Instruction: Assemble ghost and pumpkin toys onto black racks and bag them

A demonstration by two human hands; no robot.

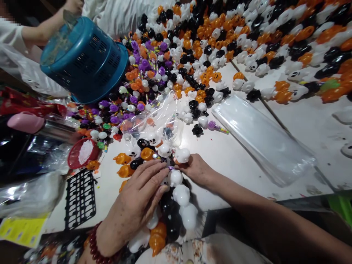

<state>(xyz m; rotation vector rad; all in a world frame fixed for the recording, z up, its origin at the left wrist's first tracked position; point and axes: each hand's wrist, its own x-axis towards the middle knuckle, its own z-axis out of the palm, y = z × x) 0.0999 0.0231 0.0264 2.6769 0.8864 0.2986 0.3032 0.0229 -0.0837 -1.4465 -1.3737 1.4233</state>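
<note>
My left hand (139,196), a red bead bracelet (96,247) at its wrist, lies over a cluster of small plastic figures with its fingers stretched out. Its fingertips touch the middle of the cluster. At the right side, my right hand (198,169) has its fingers curled in beside a white ghost figure (182,155); the fingertips are partly hidden, and what they pinch I cannot make out. White ghosts (181,194), black figures (172,216) and an orange pumpkin figure (158,238) lie between my forearms. More orange pumpkins (125,171) stick out beyond my left hand.
A stack of clear plastic bags (261,139) lies right, an open clear bag (156,117) ahead. Loose figures (198,44) cover the far table. A tilted blue basket (88,58), red basket (72,154), black grid tray (80,198) and pink-lidded bottle (26,123) are left. Another person's arm (44,33) shows behind.
</note>
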